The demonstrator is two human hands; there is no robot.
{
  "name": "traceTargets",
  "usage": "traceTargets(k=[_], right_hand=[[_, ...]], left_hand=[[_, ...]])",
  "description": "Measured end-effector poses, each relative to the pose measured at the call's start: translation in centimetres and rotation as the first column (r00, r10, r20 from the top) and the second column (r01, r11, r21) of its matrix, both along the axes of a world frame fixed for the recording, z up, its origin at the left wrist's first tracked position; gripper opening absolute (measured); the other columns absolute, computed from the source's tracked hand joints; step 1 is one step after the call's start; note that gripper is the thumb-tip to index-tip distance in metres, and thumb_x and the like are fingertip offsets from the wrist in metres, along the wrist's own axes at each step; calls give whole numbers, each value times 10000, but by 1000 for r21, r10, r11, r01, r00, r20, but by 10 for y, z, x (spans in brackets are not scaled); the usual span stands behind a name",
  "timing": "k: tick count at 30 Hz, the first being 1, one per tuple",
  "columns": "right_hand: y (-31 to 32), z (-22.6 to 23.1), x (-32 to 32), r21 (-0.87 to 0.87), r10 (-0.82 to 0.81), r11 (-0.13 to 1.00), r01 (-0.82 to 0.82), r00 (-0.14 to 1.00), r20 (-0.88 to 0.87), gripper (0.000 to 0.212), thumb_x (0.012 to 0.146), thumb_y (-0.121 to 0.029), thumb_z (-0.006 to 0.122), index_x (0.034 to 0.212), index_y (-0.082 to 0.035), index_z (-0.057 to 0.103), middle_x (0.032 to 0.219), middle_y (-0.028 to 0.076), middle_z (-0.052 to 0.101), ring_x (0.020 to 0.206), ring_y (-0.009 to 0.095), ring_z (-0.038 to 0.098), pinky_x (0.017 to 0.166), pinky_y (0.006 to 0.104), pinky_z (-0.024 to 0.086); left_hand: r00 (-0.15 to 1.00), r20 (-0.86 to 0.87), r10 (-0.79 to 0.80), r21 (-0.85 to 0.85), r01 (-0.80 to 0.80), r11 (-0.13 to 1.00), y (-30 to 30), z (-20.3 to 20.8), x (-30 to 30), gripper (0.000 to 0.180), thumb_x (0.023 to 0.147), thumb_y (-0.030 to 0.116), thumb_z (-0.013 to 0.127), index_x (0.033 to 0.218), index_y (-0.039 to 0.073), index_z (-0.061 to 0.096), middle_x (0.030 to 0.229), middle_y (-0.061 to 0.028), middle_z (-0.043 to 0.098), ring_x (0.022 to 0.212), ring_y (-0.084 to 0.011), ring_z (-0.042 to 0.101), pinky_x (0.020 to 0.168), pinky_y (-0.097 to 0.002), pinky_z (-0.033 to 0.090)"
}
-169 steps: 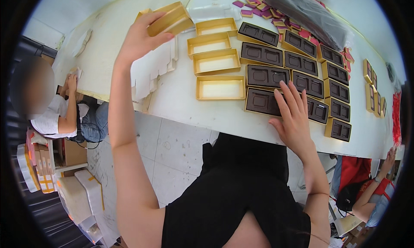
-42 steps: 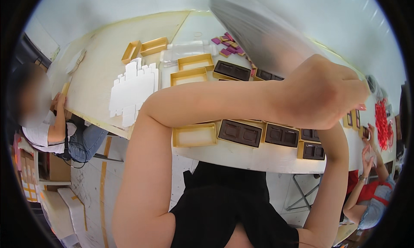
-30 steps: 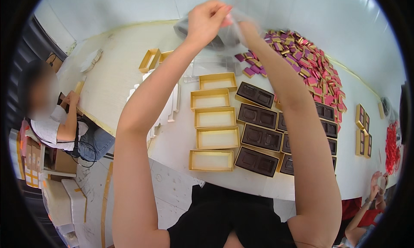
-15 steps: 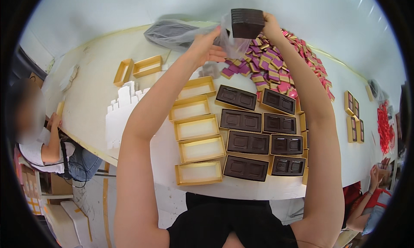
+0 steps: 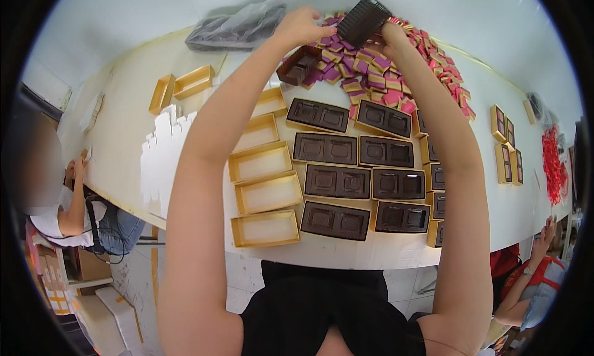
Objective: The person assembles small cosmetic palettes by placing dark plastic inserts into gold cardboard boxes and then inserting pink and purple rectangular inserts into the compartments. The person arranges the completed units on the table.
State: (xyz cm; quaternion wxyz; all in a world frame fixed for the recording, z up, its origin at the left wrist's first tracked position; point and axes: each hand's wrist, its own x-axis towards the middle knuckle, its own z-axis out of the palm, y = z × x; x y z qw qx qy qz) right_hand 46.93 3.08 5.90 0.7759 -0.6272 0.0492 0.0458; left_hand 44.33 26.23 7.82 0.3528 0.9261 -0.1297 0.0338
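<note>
My right hand (image 5: 391, 39) grips a stack of dark brown plastic tray inserts (image 5: 364, 22), tilted above the far side of the table. My left hand (image 5: 302, 28) is open, its outstretched fingers close to the stack's left end; whether they touch it I cannot tell. Below that hand, a single brown insert (image 5: 300, 65) sits tilted beside the heap of small purple, pink and gold pieces (image 5: 377, 71). Nearer me, rows of gold boxes hold brown inserts (image 5: 325, 148). To their left stands a column of gold boxes (image 5: 261, 162) without inserts.
A clear plastic bag (image 5: 235, 27) with dark contents lies at the far left. Two gold boxes (image 5: 193, 82) and white card pieces (image 5: 166, 152) are nearby. On the right are filled boxes (image 5: 508, 163) and red ribbon (image 5: 555, 164). People sit at both sides.
My left hand has let go of the clear bag, which now lies farther left. The stack in my right hand has tilted. A single insert now shows below my left hand.
</note>
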Motion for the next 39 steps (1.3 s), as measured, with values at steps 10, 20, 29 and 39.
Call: traceTargets(k=[10,20,29,39], right_hand=[[75,56,-70,-208,659,748,-630,669,343,354,923,-38,581,1271,31,584,1148,153,669,1092,244,650,913,383,559],[89,-41,-46,-913,937,228,338,180,301,152,801,-60,667,950,-83,689,1002,84,660,1028,308,604,857,414,512],[137,6,-78,-366,772,636,-680,563,296,202,1002,-259,570,1070,-81,637,845,66,664,638,145,593,539,255,472],[177,22,-129,-796,798,584,-159,290,528,273,1000,-300,563,1093,-54,637,1006,85,662,830,189,630,688,306,512]], left_hand=[[998,38,-58,-756,66,652,76,24,-97,708,793,164,708,1402,-36,408,1210,-242,614,1155,-353,611,1029,-436,498],[945,-255,205,-826,-323,463,192,3,-252,326,937,216,632,1167,-13,608,1030,-82,682,980,-181,647,900,-328,510],[826,337,452,433,-562,705,278,-36,-245,404,846,243,769,1190,45,692,1030,-75,721,938,-218,691,846,-322,523],[943,95,318,-265,-284,921,137,-30,-212,588,767,169,843,1285,33,599,1072,-92,677,982,-163,674,699,-235,580]])
